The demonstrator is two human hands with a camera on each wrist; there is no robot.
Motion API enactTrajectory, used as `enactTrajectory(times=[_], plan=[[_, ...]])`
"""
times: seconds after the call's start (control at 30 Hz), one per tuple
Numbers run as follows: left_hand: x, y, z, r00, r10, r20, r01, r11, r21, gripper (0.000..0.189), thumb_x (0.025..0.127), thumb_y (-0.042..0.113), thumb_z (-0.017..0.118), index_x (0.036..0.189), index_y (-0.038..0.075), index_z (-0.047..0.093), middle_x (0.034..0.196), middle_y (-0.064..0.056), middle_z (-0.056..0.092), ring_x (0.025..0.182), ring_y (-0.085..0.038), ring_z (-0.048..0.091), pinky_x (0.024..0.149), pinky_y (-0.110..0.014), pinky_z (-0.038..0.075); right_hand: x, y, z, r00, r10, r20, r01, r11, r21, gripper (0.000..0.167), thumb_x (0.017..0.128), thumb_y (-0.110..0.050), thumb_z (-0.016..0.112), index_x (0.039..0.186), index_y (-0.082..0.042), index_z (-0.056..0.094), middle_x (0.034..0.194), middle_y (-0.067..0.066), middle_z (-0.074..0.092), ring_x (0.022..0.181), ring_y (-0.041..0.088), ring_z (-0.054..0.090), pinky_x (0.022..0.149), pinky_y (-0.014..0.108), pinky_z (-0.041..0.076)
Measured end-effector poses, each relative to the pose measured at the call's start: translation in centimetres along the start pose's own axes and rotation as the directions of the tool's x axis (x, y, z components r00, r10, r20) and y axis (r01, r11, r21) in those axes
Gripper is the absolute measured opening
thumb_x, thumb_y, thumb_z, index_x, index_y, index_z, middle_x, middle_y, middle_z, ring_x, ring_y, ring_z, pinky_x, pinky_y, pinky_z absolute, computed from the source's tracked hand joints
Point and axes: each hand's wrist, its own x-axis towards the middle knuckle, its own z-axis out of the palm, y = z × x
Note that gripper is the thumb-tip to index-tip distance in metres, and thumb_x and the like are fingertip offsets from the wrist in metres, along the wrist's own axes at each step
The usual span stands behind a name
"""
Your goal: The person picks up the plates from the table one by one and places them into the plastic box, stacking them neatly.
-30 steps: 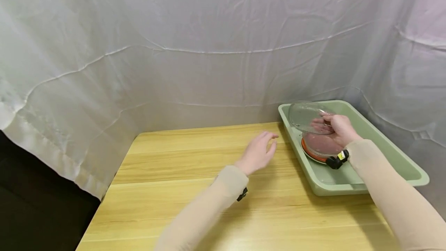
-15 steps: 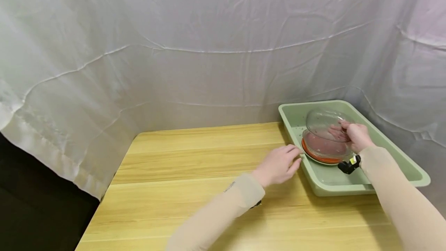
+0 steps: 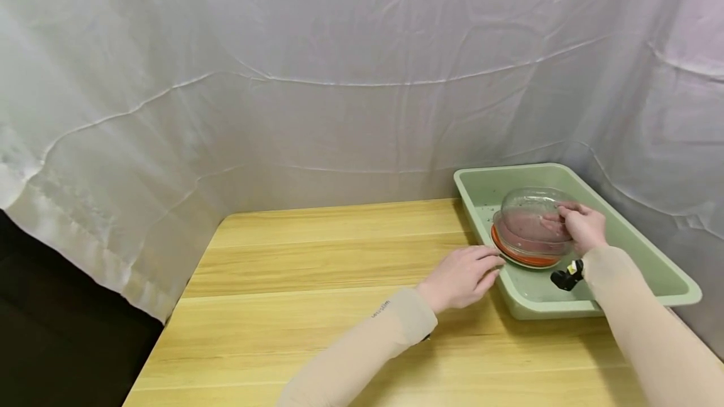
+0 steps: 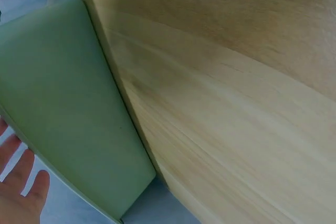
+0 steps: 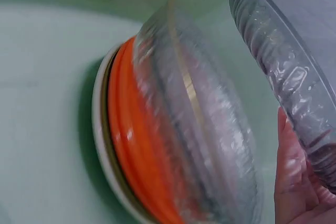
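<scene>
My right hand (image 3: 587,228) pinches the near right edge of a clear, ribbed plate (image 3: 526,203), tilted above a stack in a green tub (image 3: 557,308). In the right wrist view the held plate (image 5: 294,77) stands apart from the clear dishes (image 5: 212,116) that top the stack. Beneath those lie orange plates (image 5: 123,116), with a pale plate (image 5: 102,142) at the bottom. My left hand (image 3: 465,276) reaches the tub's left rim, fingers extended. In the left wrist view its fingers (image 4: 20,169) touch the rim above the tub's outer wall (image 4: 73,98).
The tub stands at the right of a wooden table (image 3: 317,256), close to a hanging grey curtain (image 3: 362,124). Small dark specks show on the tub's floor behind the stack. A black area (image 3: 62,325) lies beyond the table's left edge.
My left hand has moved right from above the table to the tub's rim. My right hand has carried the clear plate rightward and lower, close over the stack.
</scene>
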Motion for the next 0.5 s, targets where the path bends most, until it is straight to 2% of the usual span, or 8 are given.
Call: enactTrajectory(times=[0.17, 0.33, 0.43, 0.5], plan=[[-0.25, -0.19, 0.33, 1.0, 0.011, -0.029, -0.011, 1.0, 0.004, 0.035, 0.107, 0.026, 0.043, 0.137, 0.022, 0.062, 0.145, 0.006, 0.059, 0.137, -0.007, 0.053, 0.12, -0.018, 0.036, 0.31, 0.67, -0.04, 0.997, -0.048, -0.061, 0.038, 0.988, -0.148, 0.01, 0.102, -0.006, 0.045, 0.104, -0.008, 0.055, 0.061, -0.002, 0.073, 0.052, 0.012, 0.072, 0.052, 0.023, 0.06], [-0.34, -0.27, 0.34, 0.999, -0.001, -0.032, 0.001, 1.0, -0.017, 0.035, 0.107, 0.023, 0.043, 0.137, 0.021, 0.062, 0.145, 0.005, 0.059, 0.138, -0.007, 0.052, 0.121, -0.018, 0.034, 0.68, 0.86, 0.21, 0.996, -0.06, -0.069, 0.043, 0.972, -0.23, 0.011, 0.101, -0.004, 0.045, 0.11, -0.002, 0.049, 0.059, -0.004, 0.072, 0.048, 0.012, 0.07, 0.05, 0.023, 0.059], [-0.24, -0.27, 0.2, 1.0, -0.01, -0.019, 0.01, 1.0, -0.021, 0.035, 0.107, 0.023, 0.043, 0.137, 0.021, 0.061, 0.146, 0.006, 0.058, 0.138, -0.007, 0.052, 0.121, -0.017, 0.032, 0.91, 0.93, 0.03, 0.994, -0.074, -0.08, 0.045, 0.947, -0.318, 0.014, 0.1, -0.004, 0.045, 0.113, -0.001, 0.05, 0.058, -0.008, 0.071, 0.049, 0.009, 0.069, 0.051, 0.022, 0.059], [-0.18, -0.23, 0.17, 1.0, -0.011, -0.011, 0.011, 1.0, -0.017, 0.035, 0.107, 0.023, 0.042, 0.137, 0.022, 0.061, 0.146, 0.007, 0.058, 0.138, -0.006, 0.052, 0.121, -0.017, 0.033, 1.06, 1.05, -0.25, 0.991, -0.084, -0.105, 0.032, 0.907, -0.419, 0.019, 0.1, -0.008, 0.046, 0.117, 0.0, 0.051, 0.057, -0.015, 0.069, 0.05, 0.005, 0.068, 0.052, 0.02, 0.058]])
